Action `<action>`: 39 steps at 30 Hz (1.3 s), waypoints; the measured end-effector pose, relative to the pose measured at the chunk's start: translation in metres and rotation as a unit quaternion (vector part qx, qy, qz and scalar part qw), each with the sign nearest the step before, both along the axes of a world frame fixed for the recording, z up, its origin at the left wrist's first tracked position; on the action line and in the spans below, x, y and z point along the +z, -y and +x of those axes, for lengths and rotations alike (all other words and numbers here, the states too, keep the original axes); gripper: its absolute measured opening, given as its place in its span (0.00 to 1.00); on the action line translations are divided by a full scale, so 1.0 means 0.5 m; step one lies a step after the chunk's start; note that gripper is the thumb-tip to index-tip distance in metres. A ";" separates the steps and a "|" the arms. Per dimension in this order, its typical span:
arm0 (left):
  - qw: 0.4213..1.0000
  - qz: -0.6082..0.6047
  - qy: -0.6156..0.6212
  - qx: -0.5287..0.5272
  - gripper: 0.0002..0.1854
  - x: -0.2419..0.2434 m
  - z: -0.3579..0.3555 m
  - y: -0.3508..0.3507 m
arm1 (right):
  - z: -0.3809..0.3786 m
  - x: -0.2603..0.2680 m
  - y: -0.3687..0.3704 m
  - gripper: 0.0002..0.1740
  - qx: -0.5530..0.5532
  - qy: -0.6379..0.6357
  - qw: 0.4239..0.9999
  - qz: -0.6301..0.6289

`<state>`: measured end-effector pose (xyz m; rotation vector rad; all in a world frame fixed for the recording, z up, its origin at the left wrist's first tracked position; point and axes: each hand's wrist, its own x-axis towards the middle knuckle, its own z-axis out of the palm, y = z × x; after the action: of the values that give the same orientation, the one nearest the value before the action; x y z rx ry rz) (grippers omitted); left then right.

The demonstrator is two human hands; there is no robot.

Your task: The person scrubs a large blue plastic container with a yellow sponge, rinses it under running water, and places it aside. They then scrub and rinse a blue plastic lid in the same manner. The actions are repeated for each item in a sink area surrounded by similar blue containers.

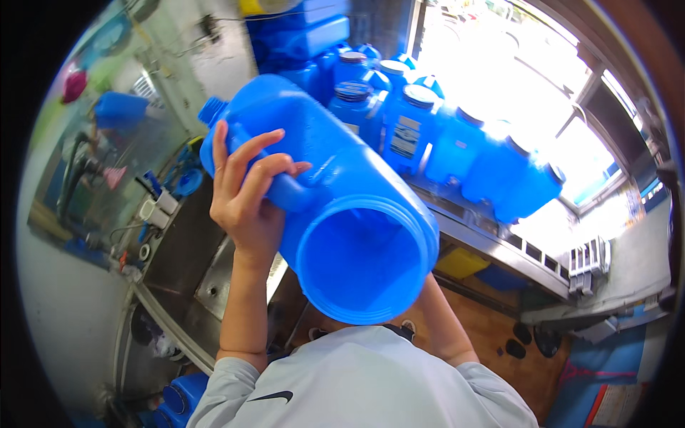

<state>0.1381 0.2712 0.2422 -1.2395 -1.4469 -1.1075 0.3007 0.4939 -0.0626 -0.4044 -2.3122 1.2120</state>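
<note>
A large blue plastic water container (342, 155) is held up and tilted before me. Its wide round mouth, which has no cap on it, faces me, and I can see into the bare blue inside. A smaller threaded spout (211, 111) sticks out at its upper left. My left hand (249, 187) grips the container's moulded handle, with the fingers laid across it. Water drops show on the container's wall. My right forearm (447, 321) reaches up behind the container, which hides my right hand.
Several capped blue containers (409, 128) stand along a metal counter (481, 238) beside a bright window. At left is a stainless steel sink (214, 291) with a mirror (80, 176) above. More blue containers (184, 393) sit low at bottom left. Dark slippers (515, 349) lie on the brown floor.
</note>
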 end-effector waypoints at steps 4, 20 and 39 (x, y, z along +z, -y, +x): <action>0.998 -0.035 -0.028 -0.036 0.11 -0.002 0.149 -0.178 | 0.167 -0.034 -0.093 0.58 -0.088 0.001 0.996 -0.024; 0.935 -0.171 0.008 -0.311 0.11 -0.143 0.728 -0.725 | 0.923 -0.089 -0.134 0.72 -0.466 -0.015 0.883 -0.054; 0.702 -0.459 0.090 -0.538 0.31 -0.314 0.935 -1.219 | 0.906 -0.031 -0.463 0.84 -0.663 -0.171 0.729 0.011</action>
<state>0.6059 0.8805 0.0854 -3.0337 -1.4088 -1.2131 0.7535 0.7253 -0.0783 -1.3602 -1.1085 0.4038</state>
